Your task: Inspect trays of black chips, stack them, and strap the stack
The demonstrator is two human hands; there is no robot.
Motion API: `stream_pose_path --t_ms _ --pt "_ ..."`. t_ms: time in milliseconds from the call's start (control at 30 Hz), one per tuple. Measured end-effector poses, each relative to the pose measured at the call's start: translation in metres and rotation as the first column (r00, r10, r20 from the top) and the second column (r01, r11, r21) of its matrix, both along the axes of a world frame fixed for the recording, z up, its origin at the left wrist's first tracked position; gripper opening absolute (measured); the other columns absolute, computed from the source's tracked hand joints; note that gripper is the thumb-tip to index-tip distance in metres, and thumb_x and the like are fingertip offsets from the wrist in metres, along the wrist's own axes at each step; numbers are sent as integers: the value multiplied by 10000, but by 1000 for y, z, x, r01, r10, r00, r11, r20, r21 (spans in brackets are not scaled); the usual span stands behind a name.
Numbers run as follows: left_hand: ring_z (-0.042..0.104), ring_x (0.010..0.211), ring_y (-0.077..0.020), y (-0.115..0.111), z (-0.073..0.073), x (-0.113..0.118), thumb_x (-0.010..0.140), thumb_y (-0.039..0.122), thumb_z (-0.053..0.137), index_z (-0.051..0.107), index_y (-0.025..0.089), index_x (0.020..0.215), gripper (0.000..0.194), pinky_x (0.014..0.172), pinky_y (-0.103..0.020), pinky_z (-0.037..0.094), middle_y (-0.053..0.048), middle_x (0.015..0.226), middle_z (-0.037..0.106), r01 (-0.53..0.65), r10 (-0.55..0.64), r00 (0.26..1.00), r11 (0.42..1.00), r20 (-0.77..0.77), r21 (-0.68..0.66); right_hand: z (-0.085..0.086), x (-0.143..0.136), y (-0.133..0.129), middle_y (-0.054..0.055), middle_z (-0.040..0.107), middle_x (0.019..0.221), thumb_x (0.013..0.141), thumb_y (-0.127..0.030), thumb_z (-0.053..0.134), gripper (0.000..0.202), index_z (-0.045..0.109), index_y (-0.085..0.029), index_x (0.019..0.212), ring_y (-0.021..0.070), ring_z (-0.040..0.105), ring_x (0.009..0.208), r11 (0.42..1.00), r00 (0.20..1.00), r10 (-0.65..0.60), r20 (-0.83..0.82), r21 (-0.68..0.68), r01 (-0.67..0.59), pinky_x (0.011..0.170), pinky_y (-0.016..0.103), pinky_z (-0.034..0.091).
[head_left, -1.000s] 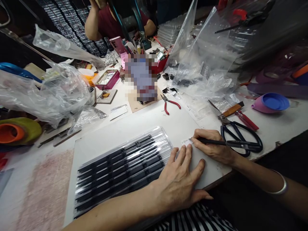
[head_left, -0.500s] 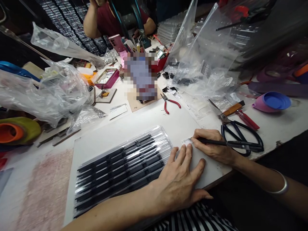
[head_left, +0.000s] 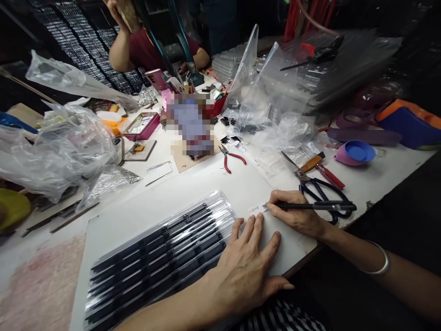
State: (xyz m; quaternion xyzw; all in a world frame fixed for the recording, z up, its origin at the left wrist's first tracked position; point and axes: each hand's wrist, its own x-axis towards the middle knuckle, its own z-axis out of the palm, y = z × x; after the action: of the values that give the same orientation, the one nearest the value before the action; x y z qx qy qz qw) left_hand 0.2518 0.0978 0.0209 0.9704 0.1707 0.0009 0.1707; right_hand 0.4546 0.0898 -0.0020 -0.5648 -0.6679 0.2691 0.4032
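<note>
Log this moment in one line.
right hand: holds black pen, tip at paper slip; left hand: spread beside slip; clear tray: left of slip

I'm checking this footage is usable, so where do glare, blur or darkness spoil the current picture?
Head view: glare streaks the clear plastic tray; head view: a pixelated patch hides detail above centre; head view: the upper right corner is very dark, and writing on the white slip looks too small to read.

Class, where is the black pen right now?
In the head view, right of centre, the black pen is in the right hand, its tip at the small paper slip.
</note>
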Motion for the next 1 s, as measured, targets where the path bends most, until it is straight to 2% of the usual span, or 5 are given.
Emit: stream_pose_path --t_ms 133,1000 --pt "260 1352 -371 0 1 0 805 718 320 374 168 1354 779 1036 -574 257 -274 1419 328 -3 3 1000 1000 6 4 -1 -1 -2 -39 470 605 850 -146 496 175 503 -182 678 94 444 562 997 996 75 48 25 -76 560 233 354" --pt "293 1333 -365 2 0 2 773 760 291 378 166 1362 841 1037 -566 245 -271 1401 358 -1 1 1000 1000 -12 1 0 -1 -1 -39 434 602 861 -146 467 193 465 -189 673 96 413 563 996 994 87 68 14 -88 567 241 340"
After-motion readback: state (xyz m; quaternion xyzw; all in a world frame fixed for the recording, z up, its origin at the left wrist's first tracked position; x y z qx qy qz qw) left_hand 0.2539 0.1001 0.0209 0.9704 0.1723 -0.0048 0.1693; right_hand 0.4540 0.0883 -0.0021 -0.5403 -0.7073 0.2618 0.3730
